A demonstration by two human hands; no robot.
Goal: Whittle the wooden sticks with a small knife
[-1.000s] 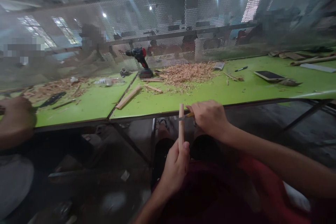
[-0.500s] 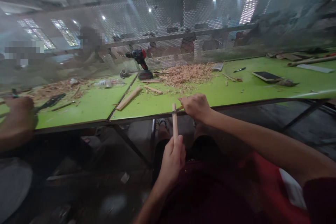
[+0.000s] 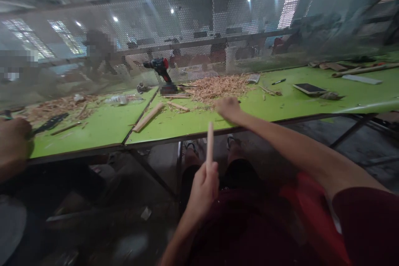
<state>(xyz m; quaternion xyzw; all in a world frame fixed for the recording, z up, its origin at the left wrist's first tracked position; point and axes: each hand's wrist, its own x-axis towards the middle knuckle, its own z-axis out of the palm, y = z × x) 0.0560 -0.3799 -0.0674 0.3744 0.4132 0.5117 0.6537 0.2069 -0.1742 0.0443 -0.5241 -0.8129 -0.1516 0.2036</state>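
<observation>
My left hand (image 3: 204,183) is wrapped round the lower end of a pale wooden stick (image 3: 210,143), which points up in front of the table's edge. Over the green table (image 3: 177,126), my right hand (image 3: 229,109) is closed and blurred by motion. What it grips is mostly hidden; only a small dark end shows beside the fist. The right hand is apart from the stick, above and to its right. Just behind that hand lies a heap of wood shavings (image 3: 218,87).
A cordless drill (image 3: 162,75) stands near the mesh screen. A thick wooden piece (image 3: 149,117) and a thin stick (image 3: 178,106) lie left of centre. Rightward are a pen (image 3: 279,81) and a phone (image 3: 309,88). Another person's hand (image 3: 15,143) is at the far left.
My right hand has moved up and away from the stick, out over the table. My left hand still holds the stick in nearly the same place. The view has shifted slightly.
</observation>
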